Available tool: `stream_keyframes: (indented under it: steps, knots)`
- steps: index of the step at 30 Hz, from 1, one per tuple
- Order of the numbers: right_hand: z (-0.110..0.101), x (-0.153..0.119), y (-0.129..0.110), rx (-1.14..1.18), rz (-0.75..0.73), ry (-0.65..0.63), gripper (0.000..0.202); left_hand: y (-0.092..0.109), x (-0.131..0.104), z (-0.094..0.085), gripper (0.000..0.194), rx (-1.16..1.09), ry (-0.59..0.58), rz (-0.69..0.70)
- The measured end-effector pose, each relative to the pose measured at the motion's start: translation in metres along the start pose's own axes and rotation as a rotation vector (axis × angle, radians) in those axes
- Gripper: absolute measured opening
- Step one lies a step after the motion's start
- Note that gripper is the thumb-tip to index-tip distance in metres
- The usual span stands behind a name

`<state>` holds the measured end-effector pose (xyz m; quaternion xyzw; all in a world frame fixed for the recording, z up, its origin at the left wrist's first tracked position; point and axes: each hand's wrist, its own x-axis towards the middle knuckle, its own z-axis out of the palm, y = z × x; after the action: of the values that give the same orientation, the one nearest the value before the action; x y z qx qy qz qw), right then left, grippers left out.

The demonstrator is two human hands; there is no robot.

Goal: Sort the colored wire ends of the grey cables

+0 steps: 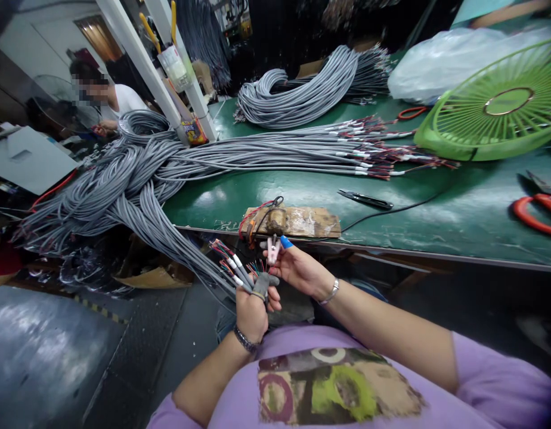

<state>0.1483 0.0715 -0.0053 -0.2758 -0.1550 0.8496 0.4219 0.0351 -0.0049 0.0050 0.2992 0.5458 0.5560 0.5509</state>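
Beside the glossy green table's (257,186) near edge, the left hand (253,307) grips smooth gray cables (186,256). The right hand (300,271) half-curls at a pink clip (274,250), its hold unclear.

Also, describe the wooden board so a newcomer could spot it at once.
Start at the green bench before the person. On its near edge, just beyond the right hand, lies the wooden board. Unlike the grey cables and black snips nearby, it is a scuffed, pale brown slab with a darker raised piece on top.
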Motion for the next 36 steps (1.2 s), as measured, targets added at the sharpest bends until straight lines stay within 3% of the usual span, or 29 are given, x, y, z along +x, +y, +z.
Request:
stream_keyframes:
  steps: [9, 16, 27, 36]
  knots:
    - [-0.013, -0.004, -0.002, -0.074, 0.098, -0.090, 0.044, -0.003, -0.007, -0.009, 0.037, -0.045, 0.025, 0.032]
    - [-0.004, 0.001, -0.006, -0.146, -0.033, -0.015, 0.028, 0.005, -0.002, 0.000, 0.036, -0.071, 0.052, 0.050]
    - [0.001, 0.008, 0.002, 0.051, -0.044, 0.012, 0.021, -0.002, 0.005, 0.006, 0.037, -0.020, 0.092, 0.034]
    - [-0.001, 0.007, 0.006, 0.080, -0.036, 0.018, 0.021, -0.007, 0.003, 0.003, 0.037, -0.008, 0.074, 0.020]
